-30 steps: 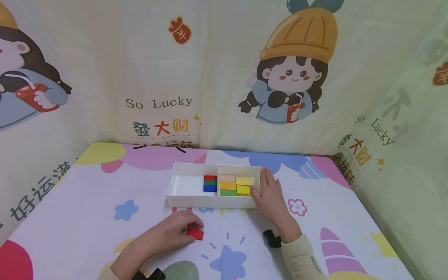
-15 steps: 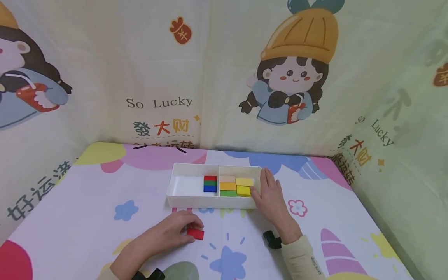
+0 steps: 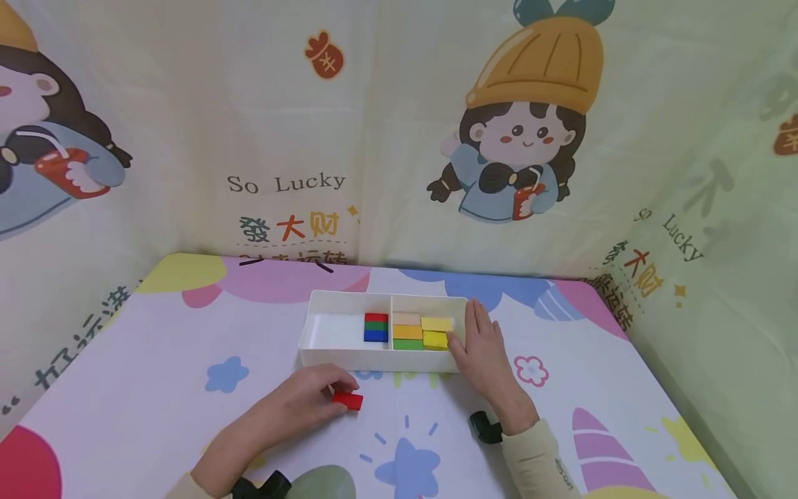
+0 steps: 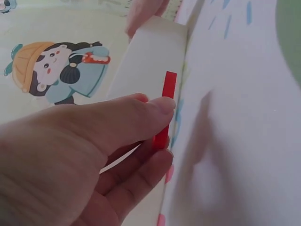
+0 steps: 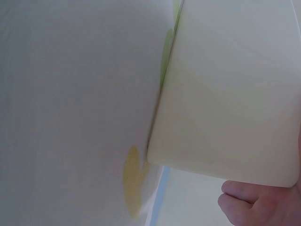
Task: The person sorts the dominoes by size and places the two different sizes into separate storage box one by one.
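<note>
My left hand (image 3: 312, 396) pinches a small red rectangular block (image 3: 348, 401) between thumb and fingers. In the left wrist view the red block (image 4: 169, 85) is held on edge, and a shadow falls on the table beside it. Just beyond stands a white two-compartment box (image 3: 349, 360). My right hand (image 3: 488, 357) holds the box at its right end, with the fingers along the outside and the thumb over the rim. In the right wrist view, the box wall (image 5: 225, 94) hides part of that hand (image 5: 256, 202).
Inside the left compartment, red, green and blue blocks (image 3: 376, 327) lie together against the divider (image 3: 391, 322). Several beige, orange, green and yellow blocks (image 3: 408, 332) fill part of the right compartment. A patterned cloth (image 3: 156, 388) covers the table, with printed curtains (image 3: 399, 138) around it.
My left hand has moved slightly forward toward the box with the red block, which now shows a narrower face. The right hand and the box have stayed put.
</note>
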`<state>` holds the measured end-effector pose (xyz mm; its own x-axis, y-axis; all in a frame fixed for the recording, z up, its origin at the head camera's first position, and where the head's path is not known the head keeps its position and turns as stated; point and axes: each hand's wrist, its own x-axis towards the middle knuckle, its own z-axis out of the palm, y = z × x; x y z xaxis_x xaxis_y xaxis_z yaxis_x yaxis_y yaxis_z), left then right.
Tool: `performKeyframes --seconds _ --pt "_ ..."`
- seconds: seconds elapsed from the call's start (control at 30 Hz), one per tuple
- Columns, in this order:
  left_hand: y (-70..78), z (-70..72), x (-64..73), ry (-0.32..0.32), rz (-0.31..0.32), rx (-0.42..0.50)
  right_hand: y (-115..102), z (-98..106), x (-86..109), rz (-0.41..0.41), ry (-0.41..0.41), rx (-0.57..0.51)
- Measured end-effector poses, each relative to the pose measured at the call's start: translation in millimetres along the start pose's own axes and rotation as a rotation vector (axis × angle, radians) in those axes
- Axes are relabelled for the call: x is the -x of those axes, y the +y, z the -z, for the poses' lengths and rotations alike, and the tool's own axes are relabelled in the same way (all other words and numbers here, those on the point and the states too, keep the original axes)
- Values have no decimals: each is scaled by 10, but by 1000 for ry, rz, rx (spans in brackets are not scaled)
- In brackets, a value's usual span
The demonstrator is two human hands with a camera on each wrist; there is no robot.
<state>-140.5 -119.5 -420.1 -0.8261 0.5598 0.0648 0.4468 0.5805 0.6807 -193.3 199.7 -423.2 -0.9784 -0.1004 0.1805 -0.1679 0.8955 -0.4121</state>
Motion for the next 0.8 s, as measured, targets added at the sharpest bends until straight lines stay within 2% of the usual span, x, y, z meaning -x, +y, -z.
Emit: performKeyframes --seconds 0.47,0.8 --pt "-25 168 -51 76 -84 2 -23 -2 -18 -3 1 -6" --pt "37 234 -106 72 -61 19 -10 -9 -21 -16 -12 -26"
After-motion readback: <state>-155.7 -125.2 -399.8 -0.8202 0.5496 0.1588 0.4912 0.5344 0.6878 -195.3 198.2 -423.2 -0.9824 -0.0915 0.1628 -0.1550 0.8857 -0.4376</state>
